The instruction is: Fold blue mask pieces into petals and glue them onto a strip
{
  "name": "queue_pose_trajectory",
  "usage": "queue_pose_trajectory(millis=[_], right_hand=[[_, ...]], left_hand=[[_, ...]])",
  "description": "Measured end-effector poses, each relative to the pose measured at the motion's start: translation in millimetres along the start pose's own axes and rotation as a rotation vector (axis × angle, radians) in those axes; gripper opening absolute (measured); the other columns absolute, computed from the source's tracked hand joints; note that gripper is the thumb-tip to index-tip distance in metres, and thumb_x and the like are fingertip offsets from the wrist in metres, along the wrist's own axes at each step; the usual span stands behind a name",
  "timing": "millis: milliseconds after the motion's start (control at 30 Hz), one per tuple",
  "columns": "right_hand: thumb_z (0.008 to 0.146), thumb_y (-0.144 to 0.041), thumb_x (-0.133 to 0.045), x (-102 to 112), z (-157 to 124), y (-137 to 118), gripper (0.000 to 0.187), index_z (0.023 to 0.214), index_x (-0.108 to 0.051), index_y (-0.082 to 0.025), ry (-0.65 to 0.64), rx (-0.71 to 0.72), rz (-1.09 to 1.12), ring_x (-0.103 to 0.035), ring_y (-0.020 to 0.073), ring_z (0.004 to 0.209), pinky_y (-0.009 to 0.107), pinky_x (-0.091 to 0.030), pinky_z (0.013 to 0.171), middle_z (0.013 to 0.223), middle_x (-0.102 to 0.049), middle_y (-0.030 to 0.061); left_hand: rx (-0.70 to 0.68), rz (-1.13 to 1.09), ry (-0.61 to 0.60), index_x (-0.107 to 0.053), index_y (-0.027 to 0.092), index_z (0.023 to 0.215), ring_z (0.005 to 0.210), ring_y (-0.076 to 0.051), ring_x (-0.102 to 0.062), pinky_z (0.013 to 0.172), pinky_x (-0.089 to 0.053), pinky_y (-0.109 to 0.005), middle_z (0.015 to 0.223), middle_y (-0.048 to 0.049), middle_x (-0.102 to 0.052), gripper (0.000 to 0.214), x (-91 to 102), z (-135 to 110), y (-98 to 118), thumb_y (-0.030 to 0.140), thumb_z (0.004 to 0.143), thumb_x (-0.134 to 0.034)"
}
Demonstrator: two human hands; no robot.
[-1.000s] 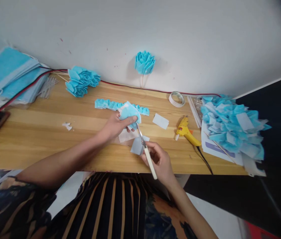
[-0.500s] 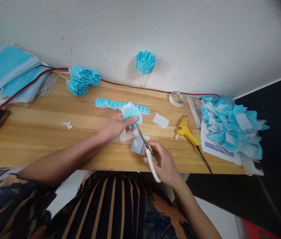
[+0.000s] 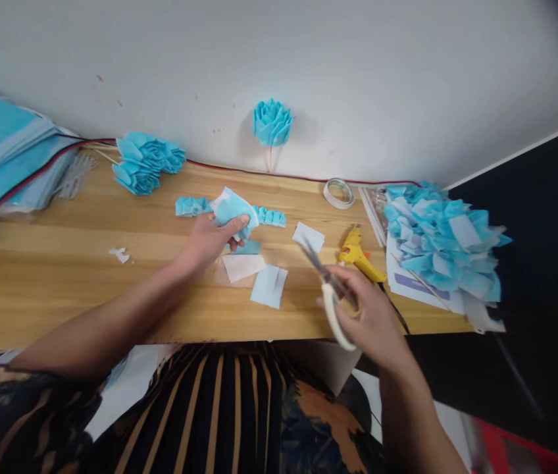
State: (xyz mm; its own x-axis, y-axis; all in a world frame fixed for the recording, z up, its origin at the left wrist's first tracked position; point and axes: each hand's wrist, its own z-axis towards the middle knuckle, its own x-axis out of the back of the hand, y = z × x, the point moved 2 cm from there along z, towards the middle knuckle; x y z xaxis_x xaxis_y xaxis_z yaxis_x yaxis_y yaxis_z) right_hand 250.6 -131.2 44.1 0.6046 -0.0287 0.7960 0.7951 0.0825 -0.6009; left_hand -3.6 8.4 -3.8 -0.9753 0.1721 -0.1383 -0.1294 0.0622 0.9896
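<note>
My left hand [image 3: 208, 238] pinches a folded blue tissue piece [image 3: 231, 207] above the wooden table [image 3: 62, 263], just in front of a pleated blue strip [image 3: 269, 216]. My right hand [image 3: 365, 315] grips white-handled scissors [image 3: 328, 289], blades pointing up-left, held away to the right of the blue piece. Below the left hand lie a small blue offcut [image 3: 249, 248], a white slip [image 3: 243, 266] and a pale blue rectangle [image 3: 270, 286].
A yellow glue gun [image 3: 356, 253] lies right of the scissors. A heap of blue cut pieces [image 3: 439, 237] fills the right end. A tape roll [image 3: 338, 193], a blue flower on a stick [image 3: 272, 123], more flowers [image 3: 143, 161] and stacked blue sheets [image 3: 2, 155] sit along the wall.
The scissors have left the blue piece and swung right with my right hand. A small blue offcut now lies on the table. My left hand lifted the piece slightly up-left.
</note>
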Motion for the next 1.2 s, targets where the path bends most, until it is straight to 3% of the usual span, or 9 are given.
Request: queue_pose_trajectory(millis=[167,267,367,500,600,733,800,967,1200], right_hand=[[0.085,-0.034,-0.063,60.0,42.7,90.2,0.058,0.141,-0.054,-0.022,0.283,-0.284,-0.369,-0.072,0.0304,0.093,0.042,-0.057,0.080,0.120,-0.073,0.0149],[0.084,-0.029,-0.063,70.7,60.5,134.7,0.059,0.141,-0.054,-0.015,0.240,-0.349,-0.596,-0.072,0.0353,0.098,0.047,-0.055,0.083,0.116,-0.074,0.0198],[0.083,-0.026,-0.064,67.4,66.6,151.9,0.051,0.133,-0.061,-0.014,0.162,-0.297,-0.663,-0.072,0.0380,0.093,0.049,-0.054,0.078,0.104,-0.076,0.0201],[0.085,-0.027,-0.065,64.3,68.7,124.3,0.027,0.111,-0.073,-0.023,0.194,-0.243,-0.620,-0.071,0.0398,0.086,0.057,-0.053,0.076,0.089,-0.075,0.0152],[0.095,-0.035,-0.054,51.7,72.9,67.4,0.033,0.123,-0.068,-0.026,0.275,-0.083,-0.439,-0.070,0.0368,0.102,0.058,-0.051,0.088,0.110,-0.075,0.0138],[0.096,-0.045,-0.052,-1.3,83.9,-11.8,0.035,0.115,-0.072,-0.023,-0.040,0.031,0.212,-0.072,0.0230,0.095,0.039,-0.054,0.084,0.105,-0.077,0.0072],[0.093,-0.048,-0.056,-30.1,91.8,-37.6,0.033,0.106,-0.074,-0.023,-0.135,0.107,0.339,-0.070,0.0187,0.089,0.032,-0.052,0.079,0.097,-0.076,0.0033],[0.090,-0.047,-0.060,-66.4,117.7,-46.7,0.037,0.067,-0.063,-0.019,-0.061,0.129,0.391,-0.049,0.0100,0.058,0.024,-0.036,0.056,0.060,-0.055,-0.0036],[0.088,-0.044,-0.060,-78.8,135.3,-33.8,0.030,0.071,-0.064,-0.020,-0.008,0.120,0.523,-0.054,0.0120,0.061,0.025,-0.041,0.060,0.064,-0.062,-0.0019]], left_hand=[[0.074,-0.012,-0.130,-0.063,0.017,0.061,0.049,-0.011,-0.056,0.044,-0.044,-0.023,0.058,-0.0004,-0.064,0.034,-10.6,-8.3,1.7,0.046,0.068,-0.079],[0.106,-0.011,-0.167,-0.063,0.018,0.060,0.047,-0.011,-0.055,0.043,-0.044,-0.022,0.057,0.0004,-0.063,0.037,-11.8,-10.1,1.3,0.049,0.066,-0.081],[0.122,0.000,-0.163,-0.064,0.017,0.060,0.046,-0.010,-0.054,0.043,-0.044,-0.023,0.057,-0.0005,-0.064,0.039,-10.1,-8.9,-0.3,0.052,0.065,-0.083],[0.103,0.048,-0.179,-0.064,0.018,0.059,0.045,-0.011,-0.054,0.044,-0.045,-0.024,0.055,-0.0009,-0.062,0.038,-9.7,-8.3,-1.3,0.052,0.069,-0.080],[0.088,0.090,-0.204,-0.062,0.019,0.060,0.045,-0.011,-0.053,0.044,-0.045,-0.024,0.054,0.0003,-0.060,0.035,-11.1,-9.3,-0.4,0.048,0.069,-0.079],[0.090,0.146,-0.155,-0.064,0.019,0.064,0.045,-0.010,-0.053,0.043,-0.045,-0.022,0.057,0.0015,-0.062,0.030,-11.2,-11.0,0.7,0.044,0.067,-0.079],[0.059,0.175,-0.133,-0.064,0.018,0.064,0.045,-0.009,-0.052,0.044,-0.044,-0.021,0.056,0.0022,-0.062,0.029,-11.1,-11.3,1.4,0.043,0.068,-0.079],[0.004,0.162,-0.115,-0.065,0.017,0.067,0.046,-0.008,-0.049,0.045,-0.044,-0.021,0.055,0.0034,-0.060,0.029,-9.2,-8.1,1.5,0.043,0.070,-0.077],[0.083,0.075,-0.100,-0.063,0.016,0.063,0.047,-0.009,-0.052,0.047,-0.044,-0.022,0.053,0.0004,-0.060,0.044,-1.9,-0.9,-1.3,0.056,0.067,-0.080]])
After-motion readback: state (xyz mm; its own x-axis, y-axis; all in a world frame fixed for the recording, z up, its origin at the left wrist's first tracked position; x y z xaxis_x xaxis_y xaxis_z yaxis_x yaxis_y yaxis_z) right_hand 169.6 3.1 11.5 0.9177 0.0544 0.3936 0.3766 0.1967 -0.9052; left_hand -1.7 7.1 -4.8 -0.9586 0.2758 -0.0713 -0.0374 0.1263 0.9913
